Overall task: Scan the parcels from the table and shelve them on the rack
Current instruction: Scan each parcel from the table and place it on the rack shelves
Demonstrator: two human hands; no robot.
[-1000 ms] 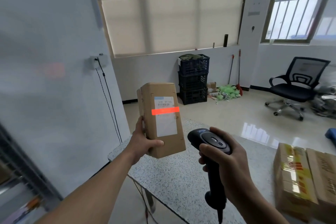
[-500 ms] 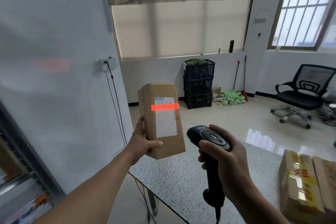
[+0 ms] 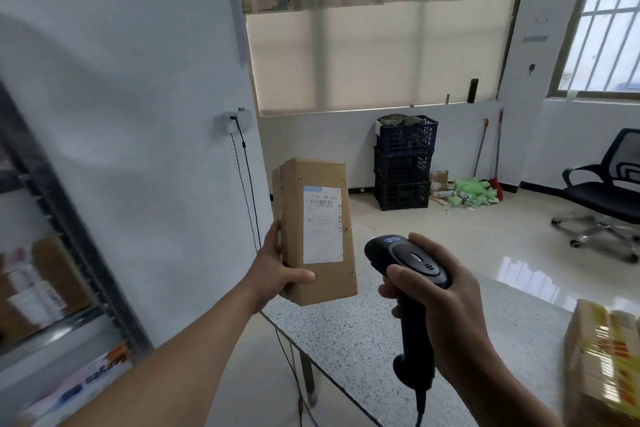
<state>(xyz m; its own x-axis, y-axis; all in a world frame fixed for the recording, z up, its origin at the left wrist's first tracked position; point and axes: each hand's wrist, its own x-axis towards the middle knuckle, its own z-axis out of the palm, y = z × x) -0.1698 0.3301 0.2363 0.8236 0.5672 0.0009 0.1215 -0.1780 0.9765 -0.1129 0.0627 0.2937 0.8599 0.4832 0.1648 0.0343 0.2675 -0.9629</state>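
My left hand point(image 3: 277, 270) holds a tall brown cardboard parcel point(image 3: 317, 274) upright above the table's left corner, its white barcode label facing me. My right hand point(image 3: 440, 302) grips a black handheld barcode scanner point(image 3: 408, 270), its head pointing at the parcel from the right, a short gap between them. No red beam shows on the label. The speckled grey table point(image 3: 349, 340) lies below both hands. At the left edge stands the metal rack point(image 3: 79, 253), blurred, with boxes on its shelves.
More taped brown parcels point(image 3: 602, 367) lie at the table's right end. Behind are stacked dark crates point(image 3: 403, 163), green litter on the floor, brooms against the wall and a black office chair point(image 3: 609, 191). Cables hang down the white wall on the left.
The red scan line that lay across the parcel's label has gone out. My view has swung left, bringing more of the rack in; both hands keep their hold.
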